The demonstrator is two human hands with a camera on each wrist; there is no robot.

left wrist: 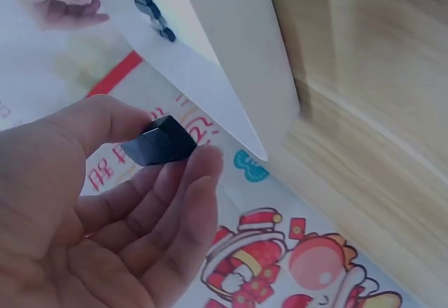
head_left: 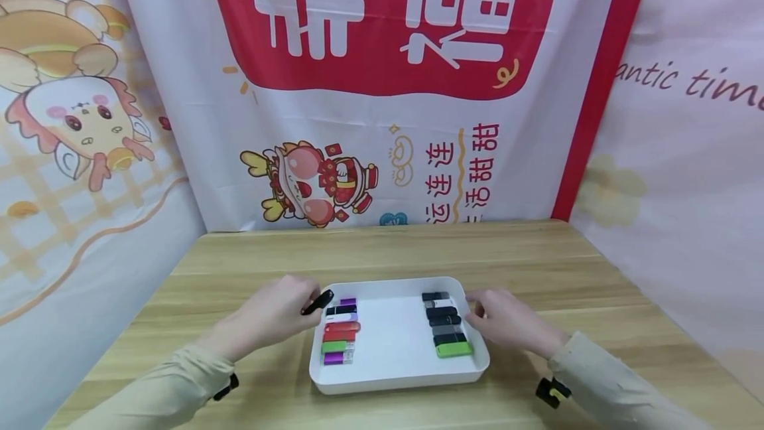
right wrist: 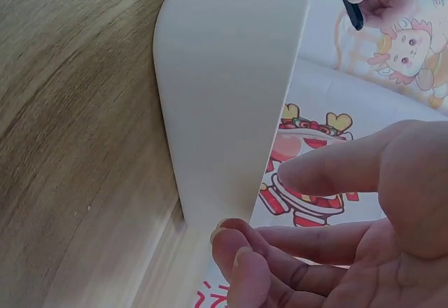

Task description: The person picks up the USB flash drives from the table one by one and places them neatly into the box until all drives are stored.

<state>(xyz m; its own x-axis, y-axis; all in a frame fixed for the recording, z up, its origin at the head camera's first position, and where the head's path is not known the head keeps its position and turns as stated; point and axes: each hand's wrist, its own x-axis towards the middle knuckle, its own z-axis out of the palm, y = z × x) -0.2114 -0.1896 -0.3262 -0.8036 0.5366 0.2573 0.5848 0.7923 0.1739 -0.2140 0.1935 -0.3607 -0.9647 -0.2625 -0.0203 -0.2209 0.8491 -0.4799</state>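
My left hand [head_left: 280,310] pinches a black USB stick [head_left: 318,302] between thumb and fingers, at the upper left corner of a white tray [head_left: 401,382]. The left wrist view shows the stick [left wrist: 162,142] held above the tray's rim, one end hidden by the thumb. Beside the tray's right wall is my right hand [head_left: 504,318], its fingers loosely curled with nothing between them. Whether it touches the wall I cannot tell. Inside the tray, one column of USB sticks lies along the left, with a red stick [head_left: 342,327], and another along the right, with a green stick [head_left: 454,350].
The tray stands on a wooden table [head_left: 394,251]. Behind the table hangs a white and red printed cloth [head_left: 382,105], and printed sheets close off both sides. A white strip of tray floor separates the two columns.
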